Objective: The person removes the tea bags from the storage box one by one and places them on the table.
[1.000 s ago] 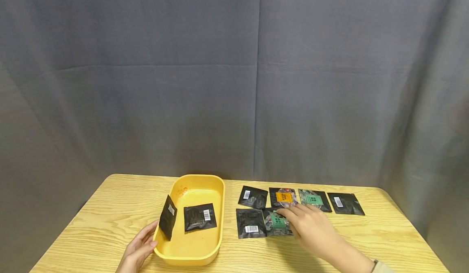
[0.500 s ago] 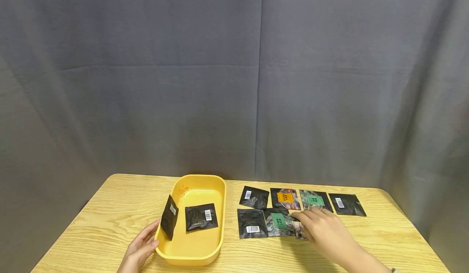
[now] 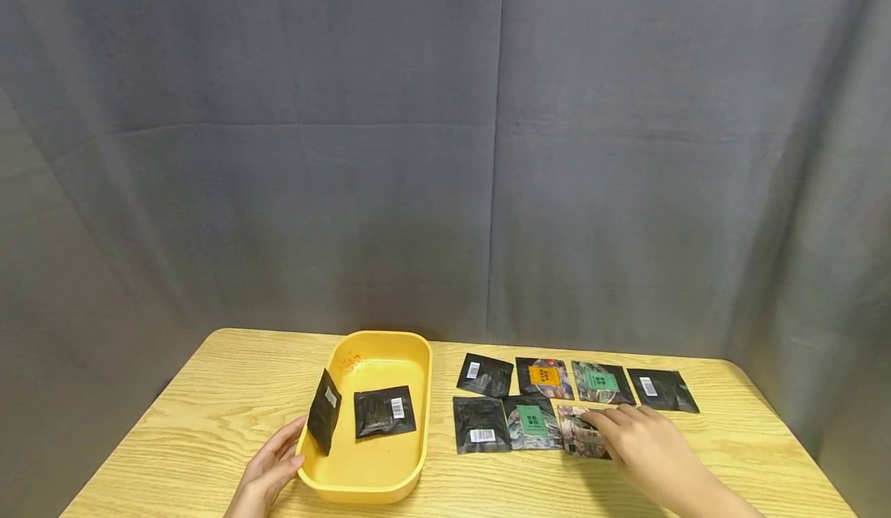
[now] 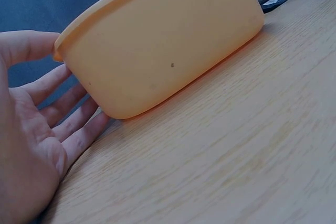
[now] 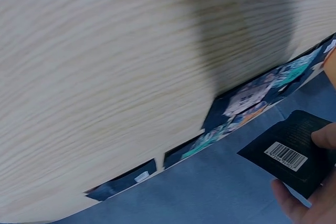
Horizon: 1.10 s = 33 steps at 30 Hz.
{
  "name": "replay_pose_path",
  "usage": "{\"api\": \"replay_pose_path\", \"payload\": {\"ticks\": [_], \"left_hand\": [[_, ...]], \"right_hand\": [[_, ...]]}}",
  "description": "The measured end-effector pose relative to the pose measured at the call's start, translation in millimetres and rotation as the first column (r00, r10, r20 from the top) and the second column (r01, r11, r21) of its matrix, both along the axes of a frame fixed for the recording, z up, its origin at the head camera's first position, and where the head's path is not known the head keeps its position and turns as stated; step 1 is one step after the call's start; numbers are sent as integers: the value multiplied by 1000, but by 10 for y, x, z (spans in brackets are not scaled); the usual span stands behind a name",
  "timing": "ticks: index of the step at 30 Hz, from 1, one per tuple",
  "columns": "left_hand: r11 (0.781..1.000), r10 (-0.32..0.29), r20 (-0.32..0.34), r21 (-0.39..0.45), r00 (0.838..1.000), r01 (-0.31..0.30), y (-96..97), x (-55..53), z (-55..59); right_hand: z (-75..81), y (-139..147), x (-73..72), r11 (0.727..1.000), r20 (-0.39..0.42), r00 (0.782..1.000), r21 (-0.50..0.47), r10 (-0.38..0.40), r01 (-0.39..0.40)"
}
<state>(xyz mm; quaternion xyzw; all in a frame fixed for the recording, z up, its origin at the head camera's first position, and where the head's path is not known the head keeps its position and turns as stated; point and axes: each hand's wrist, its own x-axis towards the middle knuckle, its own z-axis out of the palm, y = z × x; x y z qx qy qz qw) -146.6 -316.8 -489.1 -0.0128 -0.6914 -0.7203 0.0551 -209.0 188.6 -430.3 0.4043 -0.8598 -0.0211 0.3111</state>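
Note:
My left hand (image 3: 267, 468) holds the near left corner of a yellow plastic tub (image 3: 365, 471). In the left wrist view its fingers (image 4: 79, 121) lie along the tub's outer wall. Inside, one black sachet (image 3: 323, 414) leans against the left wall, and another black sachet (image 3: 383, 412) lies flat, barcode up. On the right, my right hand (image 3: 650, 448) pinches a black sachet (image 5: 286, 153) with a white barcode, mostly hidden in the head view. Left of these fingers lies a picture-printed sachet (image 3: 581, 434), beside a green-labelled sachet (image 3: 532, 423).
A barcoded sachet (image 3: 480, 425) ends the near row at left. Behind run a black sachet (image 3: 485, 376), an orange-labelled sachet (image 3: 545, 377), a green-labelled sachet (image 3: 602, 381) and a barcoded sachet (image 3: 663, 389). A grey curtain (image 3: 348, 193) hangs behind the wooden table (image 3: 174, 425).
My right hand has shifted to the right, off the near green-labelled sachet. The picture-printed sachet beside it has come into view. My left hand keeps its place at the tub.

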Motion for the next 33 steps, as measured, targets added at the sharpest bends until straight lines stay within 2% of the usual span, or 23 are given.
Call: {"api": "replay_pose_path", "payload": {"ticks": [10, 13, 22, 25, 30, 33], "left_hand": [[999, -9, -46, 33, 999, 11, -14, -7, -42], [1000, -10, -35, 26, 999, 11, -9, -5, -37], [1000, -4, 37, 7, 999, 4, 4, 20, 30], [1000, -9, 52, 7, 999, 9, 6, 24, 50], [1000, -10, 64, 6, 998, 9, 6, 27, 67], [1000, -11, 77, 3, 997, 11, 4, 25, 75]], "right_hand": [[-56, 194, -23, 999, -21, 999, -38, -33, 32], [-79, 271, -31, 998, -9, 999, -41, -48, 48], [-132, 455, -65, 987, 30, 987, -24, -161, 162], [-150, 515, -84, 979, 71, 977, -26, -200, 202], [-143, 593, -94, 955, 173, 941, -11, -289, 296], [-138, 628, -97, 947, 197, 929, -1, -314, 321]]}}
